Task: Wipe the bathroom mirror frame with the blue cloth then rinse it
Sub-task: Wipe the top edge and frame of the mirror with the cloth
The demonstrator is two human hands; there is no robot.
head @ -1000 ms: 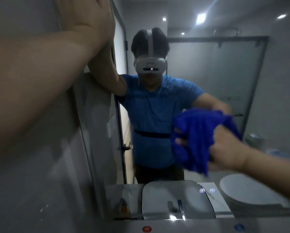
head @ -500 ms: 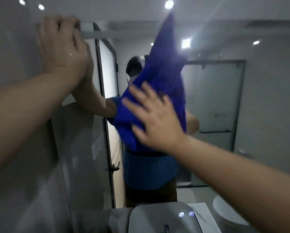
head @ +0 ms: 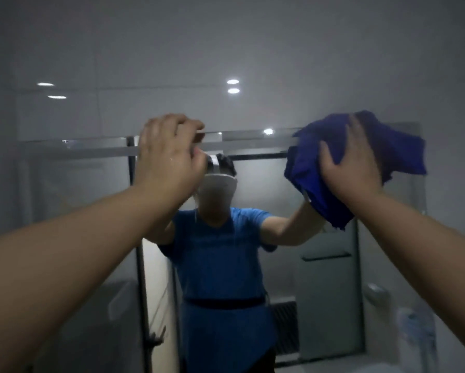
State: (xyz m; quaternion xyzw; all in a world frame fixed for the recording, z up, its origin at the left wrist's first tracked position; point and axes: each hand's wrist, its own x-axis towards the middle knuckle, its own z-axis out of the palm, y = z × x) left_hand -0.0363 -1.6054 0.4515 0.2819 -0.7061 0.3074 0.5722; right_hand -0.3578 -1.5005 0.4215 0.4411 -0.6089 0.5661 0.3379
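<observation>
Hands are both raised to the top of the bathroom mirror (head: 253, 184). The right hand (head: 351, 168) presses the blue cloth (head: 306, 168) flat against the upper right part of the mirror, where the frosted band of the mirror frame (head: 253, 138) runs across its top edge. Its fingers (head: 356, 130) are spread wide over the bunched fabric and the thumb lies out to the left, so the palm pins the cloth against the glass and the fingers do not close around it. The cloth covers the right stretch of the top edge, with a fold hanging down below the wrist and another sticking out to the right.

The left hand (head: 169, 160) is at the same height, further left along the frame. Its fingers curl over the top edge of the mirror and grasp it; it has no cloth. The two hands are well apart, with a bare stretch of frame between them.

The glass reflects the person in a blue shirt with both arms lifted, a glass shower door (head: 325, 292) behind, and ceiling spotlights (head: 233, 86). The whole view is motion-blurred.
</observation>
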